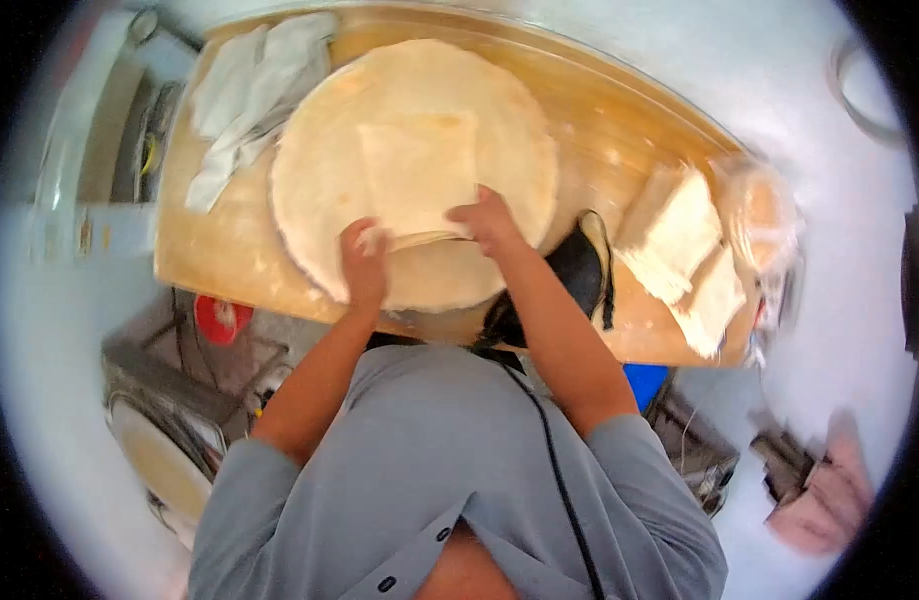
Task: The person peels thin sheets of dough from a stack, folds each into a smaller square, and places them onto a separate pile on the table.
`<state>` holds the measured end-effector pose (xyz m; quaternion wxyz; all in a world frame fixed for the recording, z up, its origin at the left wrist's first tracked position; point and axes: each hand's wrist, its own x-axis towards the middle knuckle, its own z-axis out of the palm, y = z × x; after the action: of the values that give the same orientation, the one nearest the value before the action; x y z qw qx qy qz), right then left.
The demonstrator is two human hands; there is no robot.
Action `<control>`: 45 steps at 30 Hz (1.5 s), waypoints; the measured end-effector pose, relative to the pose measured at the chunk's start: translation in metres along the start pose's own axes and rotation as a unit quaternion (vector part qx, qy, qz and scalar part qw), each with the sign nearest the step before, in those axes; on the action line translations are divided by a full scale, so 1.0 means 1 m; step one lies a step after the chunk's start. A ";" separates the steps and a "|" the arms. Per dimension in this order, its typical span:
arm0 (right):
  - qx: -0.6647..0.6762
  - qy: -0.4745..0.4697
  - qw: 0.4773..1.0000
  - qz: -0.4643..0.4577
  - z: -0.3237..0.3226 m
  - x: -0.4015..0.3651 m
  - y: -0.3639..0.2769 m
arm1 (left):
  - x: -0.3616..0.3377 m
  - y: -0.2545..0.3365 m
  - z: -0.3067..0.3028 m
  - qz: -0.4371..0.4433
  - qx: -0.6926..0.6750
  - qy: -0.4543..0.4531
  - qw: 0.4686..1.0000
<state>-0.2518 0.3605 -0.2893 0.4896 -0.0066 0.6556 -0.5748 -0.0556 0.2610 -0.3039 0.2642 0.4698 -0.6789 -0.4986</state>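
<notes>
A large, round, pale dough-coloured disc (309, 190) lies on the wooden table in front of me. On it rests a thin squarish dough sheet (419, 165), whose near edge is raised and slightly folded. My left hand (365, 262) is at the near left corner of this sheet, fingers curled and a little blurred. At the near right corner, my right hand (489, 222) pinches the edge between thumb and fingers. The raised edge stretches between both hands, above the disc's near part.
Stacked folded pale sheets (669, 235) sit on the table's (589, 120) right, beside a plastic-wrapped round stack (761, 215). A black strapped item (577, 270) lies near my right forearm. Grey-white cloth (264, 85) covers the back left corner. A red container (222, 318) is below the left edge.
</notes>
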 end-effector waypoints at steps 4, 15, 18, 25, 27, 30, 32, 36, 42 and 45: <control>0.125 -0.031 0.992 0.000 -0.022 -0.061 -0.026 | -0.014 0.054 -0.006 -0.464 -0.367 -0.156 0.791; 0.235 0.139 0.950 -0.153 -0.221 -0.206 -0.072 | -0.065 0.220 0.149 -0.252 -0.262 -0.500 0.786; 0.215 0.182 0.937 -0.207 -0.285 -0.229 -0.097 | -0.080 0.271 0.211 -0.139 -0.255 -0.529 0.797; 0.158 0.262 0.919 -0.249 -0.387 -0.204 -0.038 | -0.111 0.222 0.344 -0.020 -0.193 -0.540 0.819; 0.038 0.345 0.927 -0.141 -0.409 -0.174 0.004 | -0.114 0.182 0.374 -0.067 -0.118 -0.544 0.828; 0.083 0.336 0.932 -0.108 -0.419 -0.152 0.046 | -0.127 0.151 0.386 -0.073 0.010 -0.516 0.853; 0.114 0.334 0.927 -0.128 -0.419 -0.150 0.059 | -0.129 0.145 0.383 -0.048 0.037 -0.506 0.861; -0.062 0.431 0.889 -0.140 -0.419 -0.144 0.069 | -0.136 0.149 0.376 0.142 0.126 -0.424 0.886; -0.439 0.525 0.699 -0.210 -0.383 -0.137 -0.002 | -0.171 0.179 0.350 0.529 0.270 -0.503 0.628; -0.435 0.527 0.720 -0.121 -0.368 -0.085 -0.044 | -0.176 0.162 0.349 0.541 0.296 -0.543 0.570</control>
<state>-0.4708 0.6693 -0.2538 -0.0652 0.0059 0.9794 -0.1908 -0.3312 0.5795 -0.2611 -0.0882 -0.2921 -0.9321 -0.1954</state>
